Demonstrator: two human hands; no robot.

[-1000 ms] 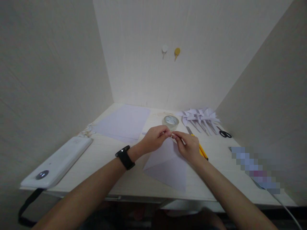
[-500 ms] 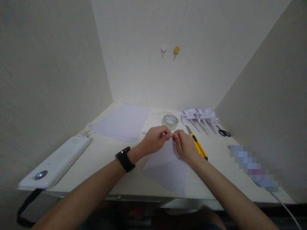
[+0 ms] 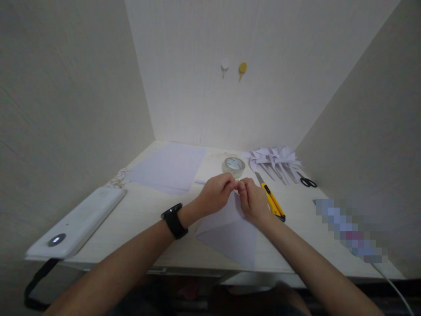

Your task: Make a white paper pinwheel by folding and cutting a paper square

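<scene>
My left hand (image 3: 215, 194), with a black watch (image 3: 174, 220) on its wrist, and my right hand (image 3: 252, 201) meet fingertip to fingertip above a folded white paper sheet (image 3: 230, 232) on the table. Both pinch the far tip of that paper between thumb and fingers. The paper spreads toward me in a triangular shape. A roll of clear tape (image 3: 233, 166) sits just beyond my hands. A yellow utility knife (image 3: 271, 201) lies right of my right hand.
A stack of white sheets (image 3: 169, 167) lies at the back left. Folded paper pinwheels (image 3: 274, 160) and black scissors (image 3: 308, 181) are at the back right. A white device (image 3: 77, 221) with a strap sits at the left edge. Walls enclose the table on three sides.
My two hands have drawn closer together at the paper's tip, fingers now touching. The paper and other items stay put.
</scene>
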